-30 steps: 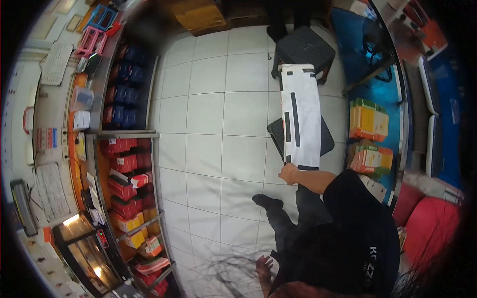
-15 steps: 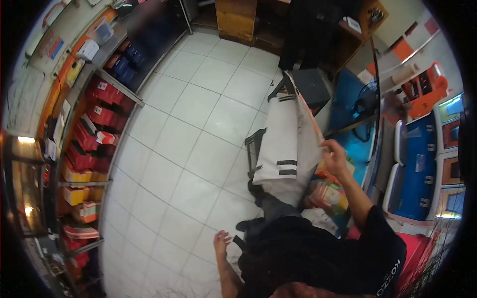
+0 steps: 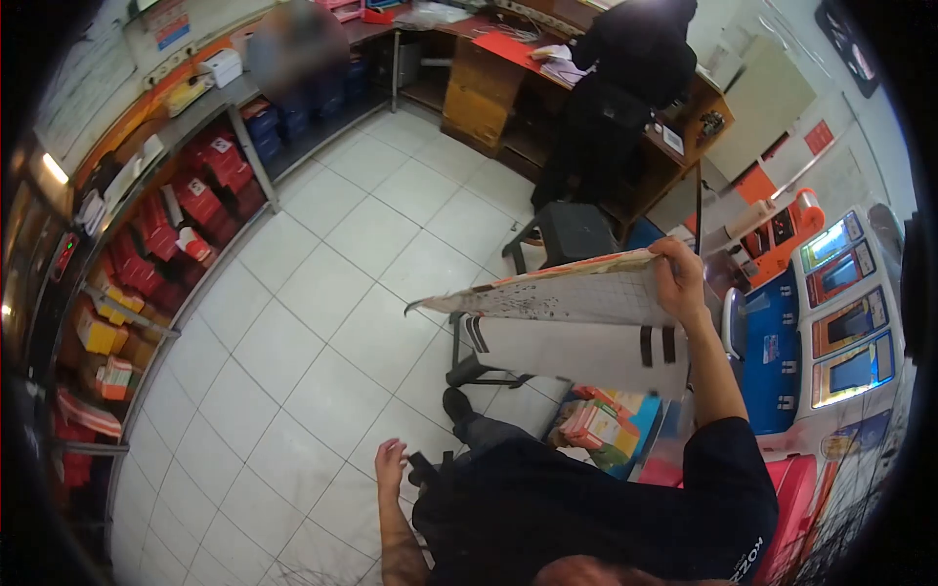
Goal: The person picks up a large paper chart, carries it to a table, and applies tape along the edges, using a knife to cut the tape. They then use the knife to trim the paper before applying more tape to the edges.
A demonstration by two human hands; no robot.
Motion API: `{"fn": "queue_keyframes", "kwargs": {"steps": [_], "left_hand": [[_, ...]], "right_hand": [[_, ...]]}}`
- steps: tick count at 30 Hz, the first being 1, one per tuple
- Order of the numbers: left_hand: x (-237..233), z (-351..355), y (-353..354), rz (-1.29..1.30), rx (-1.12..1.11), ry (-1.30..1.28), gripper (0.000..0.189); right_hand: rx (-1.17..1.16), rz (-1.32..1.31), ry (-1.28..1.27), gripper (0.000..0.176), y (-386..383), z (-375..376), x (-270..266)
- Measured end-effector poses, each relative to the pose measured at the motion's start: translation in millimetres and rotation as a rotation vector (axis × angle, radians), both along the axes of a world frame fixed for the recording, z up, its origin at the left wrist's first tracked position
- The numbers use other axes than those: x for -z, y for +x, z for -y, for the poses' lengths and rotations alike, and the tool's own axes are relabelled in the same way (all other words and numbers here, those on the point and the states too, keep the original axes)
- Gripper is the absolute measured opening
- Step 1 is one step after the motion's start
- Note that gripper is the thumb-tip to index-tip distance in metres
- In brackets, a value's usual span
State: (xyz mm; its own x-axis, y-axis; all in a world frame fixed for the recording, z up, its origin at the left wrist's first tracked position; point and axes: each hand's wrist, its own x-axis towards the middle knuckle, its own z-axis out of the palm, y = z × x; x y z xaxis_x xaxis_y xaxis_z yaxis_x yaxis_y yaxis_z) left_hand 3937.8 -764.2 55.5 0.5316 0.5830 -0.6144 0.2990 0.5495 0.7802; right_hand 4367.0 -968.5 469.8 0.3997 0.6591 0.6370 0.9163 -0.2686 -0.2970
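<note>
My right hand (image 3: 679, 278) is closed on the upper right corner of a large folded white sheet (image 3: 576, 350), thin and flexible. Black strips mark both ends of its front panel. The raised back panel shows dark speckles and a faint grid, with an orange-and-green edge along the top. The sheet spans a black stool (image 3: 469, 366), whose frame shows beneath its left end. Down at my side, my left hand (image 3: 391, 464) hangs with its fingers loosely bent and apart, holding nothing.
Another black stool (image 3: 578, 232) stands beyond the sheet, near a person in dark clothes (image 3: 625, 78) at the wooden desk (image 3: 484, 93). Colourful packets (image 3: 601, 425) lie below the sheet. Shelves with red boxes (image 3: 195, 200) line the left; a blue panel (image 3: 777, 337) stands right.
My right hand has risen, swinging the sheet from lengthwise to crosswise and lifting its back panel. My left hand appears further left, and the view has shifted toward the desk.
</note>
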Motion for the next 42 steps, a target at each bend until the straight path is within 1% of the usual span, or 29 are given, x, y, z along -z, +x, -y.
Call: {"fn": "queue_keyframes", "kwargs": {"steps": [2, 3, 4, 7, 8, 9, 10, 12, 14, 16, 17, 19, 20, 22, 24, 26, 30, 31, 33, 34, 35, 36, 37, 38, 39, 40, 42], "left_hand": [[-4, -7, 16, 0.139, 0.097, 0.253, 0.032], [-28, -10, 27, 0.201, 0.128, 0.292, 0.033], [-62, -13, 40, 0.263, 0.16, 0.333, 0.035], [-155, -21, 68, 0.305, 0.314, 0.491, 0.042], [-177, -23, 75, 0.306, 0.36, 0.554, 0.044], [-190, -23, 83, 0.331, 0.366, 0.615, 0.046], [-201, -22, 90, 0.355, 0.372, 0.673, 0.048], [-221, -19, 101, 0.529, 0.309, 0.932, 0.051], [-272, -12, 98, 0.46, 0.298, 1.256, 0.053], [-312, -14, 95, 0.515, 0.36, 1.424, 0.063], [-328, -18, 90, 0.501, 0.368, 1.493, 0.066], [-351, -26, 76, 0.464, 0.388, 1.629, 0.072], [-358, -31, 67, 0.424, 0.404, 1.657, 0.074], [-366, -41, 48, 0.337, 0.435, 1.703, 0.077], [-365, -49, 31, 0.279, 0.416, 1.661, 0.075], [-361, -59, 13, 0.237, 0.385, 1.613, 0.071], [-331, -69, -21, 0.178, 0.269, 1.529, 0.061], [-326, -70, -28, 0.164, 0.229, 1.504, 0.058], [-303, -70, -38, 0.209, 0.133, 1.452, 0.055], [-302, -75, -42, 0.232, 0.086, 1.428, 0.054], [-307, -81, -51, 0.061, 0.26, 1.329, 0.061], [-303, -88, -52, 0.053, 0.243, 1.265, 0.06], [-267, -94, -53, 0.037, 0.227, 1.215, 0.06], [-250, -106, -53, 0.024, 0.204, 1.171, 0.059], [-235, -118, -54, 0.026, 0.222, 1.15, 0.064], [-227, -126, -56, 0.0, 0.246, 1.085, 0.065], [-234, -149, -58, -0.077, 0.248, 0.897, 0.061]], "right_hand": [[-0.102, 0.019, 0.02, 0.017, -23, -21, -16], [-0.152, 0.019, 0.05, 0.017, -36, -32, -24], [-0.203, 0.02, 0.08, 0.018, -47, -40, -33], [-0.284, -0.022, 0.121, 0.018, -80, -66, -56], [-0.317, -0.027, 0.146, 0.019, -90, -74, -63], [-0.326, -0.046, 0.14, 0.018, -98, -79, -68], [-0.349, -0.081, 0.192, 0.018, -110, -87, -74], [-0.398, -0.154, 0.289, 0.018, -136, -105, -89], [-0.471, -0.142, 0.313, 0.018, -154, -119, -101], [-0.523, -0.138, 0.375, 0.018, -175, -137, -109], [-0.555, -0.152, 0.405, 0.018, -181, -146, -111], [-0.575, -0.184, 0.459, 0.019, -193, -163, -113], [-0.586, -0.203, 0.486, 0.019, -201, -173, -114], [-0.638, -0.318, 0.516, 0.02, -219, -192, -114], [-0.698, -0.478, 0.517, 0.021, -231, -213, -105], [-0.731, -0.529, 0.465, 0.02, -237, -242, -94], [-0.735, -0.635, 0.37, 0.018, -256, -302, -62], [-0.741, -0.669, 0.377, 0.018, -261, -318, -61], [-0.743, -0.739, 0.383, 0.018, -271, -354, -54], [-0.742, -0.774, 0.388, 0.018, -275, -372, -54], [-0.797, -0.797, 0.381, 0.019, -281, -389, -55], [-0.85, -0.821, 0.376, 0.02, -288, -404, -58], [-0.911, -0.848, 0.385, 0.021, -294, -416, -34], [-0.952, -0.841, 0.372, 0.022, -301, -431, -28], [-0.993, -0.834, 0.36, 0.023, -309, -445, -25], [-1.033, -0.824, 0.352, 0.023, -313, -458, -19], [-1.094, -0.833, 0.309, 0.023, -318, -492, -28]]}}
